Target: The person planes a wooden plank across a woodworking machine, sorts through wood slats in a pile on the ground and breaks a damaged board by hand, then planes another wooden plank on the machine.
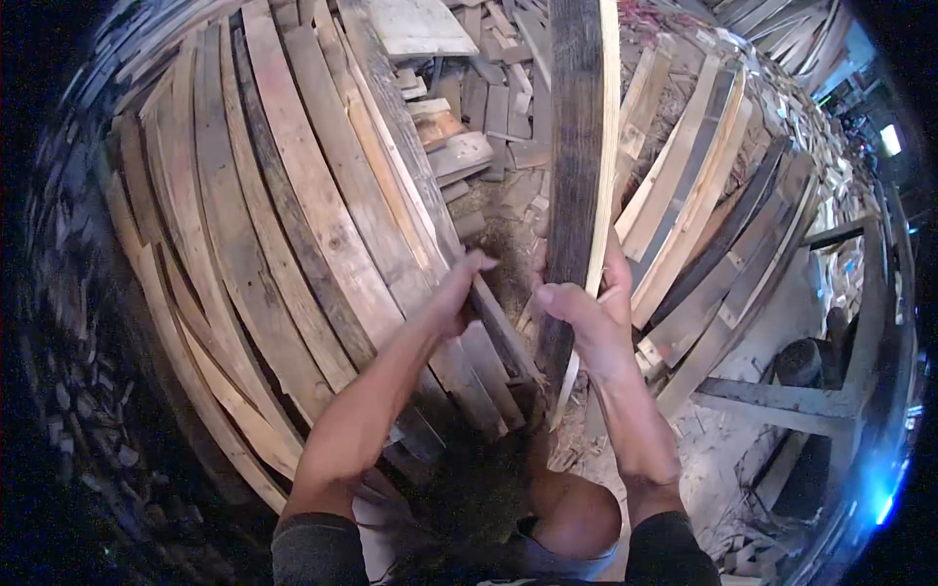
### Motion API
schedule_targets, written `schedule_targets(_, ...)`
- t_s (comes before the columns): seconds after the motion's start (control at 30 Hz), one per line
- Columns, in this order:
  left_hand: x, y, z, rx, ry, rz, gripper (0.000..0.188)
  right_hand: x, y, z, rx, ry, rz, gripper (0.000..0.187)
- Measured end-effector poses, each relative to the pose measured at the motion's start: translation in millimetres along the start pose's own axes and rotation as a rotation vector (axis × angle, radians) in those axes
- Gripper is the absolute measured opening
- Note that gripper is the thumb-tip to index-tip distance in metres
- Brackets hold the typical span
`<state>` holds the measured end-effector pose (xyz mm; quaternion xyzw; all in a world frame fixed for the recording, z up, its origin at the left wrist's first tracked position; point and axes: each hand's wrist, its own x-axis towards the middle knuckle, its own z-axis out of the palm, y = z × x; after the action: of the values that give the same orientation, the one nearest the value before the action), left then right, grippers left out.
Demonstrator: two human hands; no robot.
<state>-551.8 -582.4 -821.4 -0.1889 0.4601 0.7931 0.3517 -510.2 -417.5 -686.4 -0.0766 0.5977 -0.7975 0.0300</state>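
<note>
A long dark-faced wooden plank (pixel 575 127) with a pale, fresh-looking edge stands lengthwise before me, running from the top of the view down toward my knee. My right hand (pixel 594 308) is shut on it, thumb across the dark face and fingers round the pale edge. To the left, my left hand (pixel 457 298) is at the right border of a pile of weathered planks (pixel 332 225). Its thumb points out toward the dark plank without touching it, and the hand looks open. The other fingers are partly hidden, so contact with the pile is unclear.
More boards (pixel 684 186) lean in a row on the right. Short wood offcuts (pixel 498 107) litter the ground ahead, near a pale flat board (pixel 420 27). At the lower right stands a wooden frame (pixel 782 405) with a dark round object (pixel 801 361) by it. My bent knee (pixel 576 513) is below.
</note>
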Motion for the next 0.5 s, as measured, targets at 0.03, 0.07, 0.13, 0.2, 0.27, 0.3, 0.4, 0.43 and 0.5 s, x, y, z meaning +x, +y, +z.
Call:
schedule_targets(0.03,2,-14,-7,-0.043,0.004,-0.034,0.037,0,-7,4,-0.049,0.013,0.003,0.063)
schedule_targets(0.07,-13,-28,-7,-0.042,0.013,-0.023,0.037,1,-11,8,-0.091,0.023,0.01,0.064)
schedule_targets(0.13,-34,-51,4,0.092,0.156,0.15,0.05,6,-23,21,-0.094,0.02,-0.069,0.064)
schedule_targets(0.2,-33,-62,20,-0.103,0.064,0.024,0.063,8,-45,39,-0.102,0.033,-0.147,0.063)
schedule_targets(0.27,-33,-69,29,-0.336,-0.072,-0.164,0.072,17,-64,56,-0.285,0.047,-0.199,0.056)
schedule_targets(0.3,-35,-71,36,-0.301,-0.06,-0.236,0.061,20,-69,58,-0.419,0.057,-0.26,0.063)
schedule_targets(0.4,-42,-55,49,-0.23,0.209,-0.471,0.06,30,-73,64,-0.734,0.109,-0.41,0.078)
schedule_targets(0.43,-51,-48,45,-0.215,0.201,-0.175,0.065,28,-71,68,-0.781,0.119,-0.429,0.081)
schedule_targets(0.5,-83,-30,28,-0.178,0.185,0.408,0.074,24,-57,78,-0.766,0.11,-0.547,0.079)
